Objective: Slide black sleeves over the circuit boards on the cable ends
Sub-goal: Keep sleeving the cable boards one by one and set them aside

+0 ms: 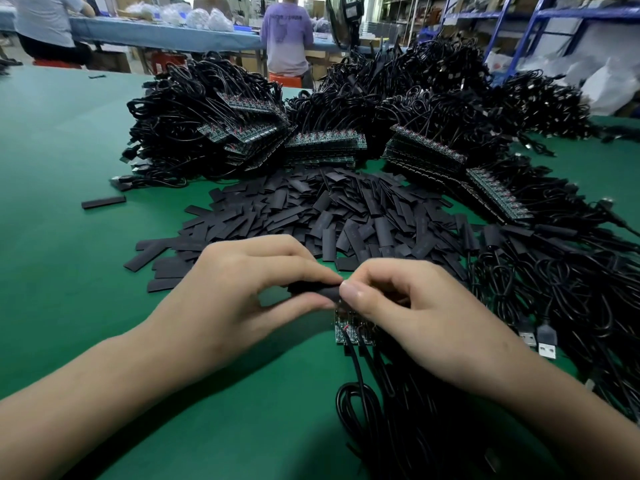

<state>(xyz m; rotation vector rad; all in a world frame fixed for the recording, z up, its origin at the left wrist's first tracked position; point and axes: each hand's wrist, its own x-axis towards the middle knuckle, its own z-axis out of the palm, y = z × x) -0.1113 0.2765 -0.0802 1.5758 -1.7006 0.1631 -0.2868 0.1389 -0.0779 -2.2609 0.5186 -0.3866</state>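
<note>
Pinching black sleeve [313,292] w/ left hand [242,289]; right hand [408,306] grips circuit boards [349,329], near centre; sleeve print unreadable.

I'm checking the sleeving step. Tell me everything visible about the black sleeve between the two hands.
The matte black flat tube sleeve, seemingly soft plastic, lies level above the green table mat. The left hand pinches its left part; the thumb of the right hand, which holds small green circuit boards, touches its right end. Fingers hide both ends.

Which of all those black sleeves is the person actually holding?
The black sleeve pinched between the left hand and right hand, above the circuit boards; the others lie loose on the table.
</note>
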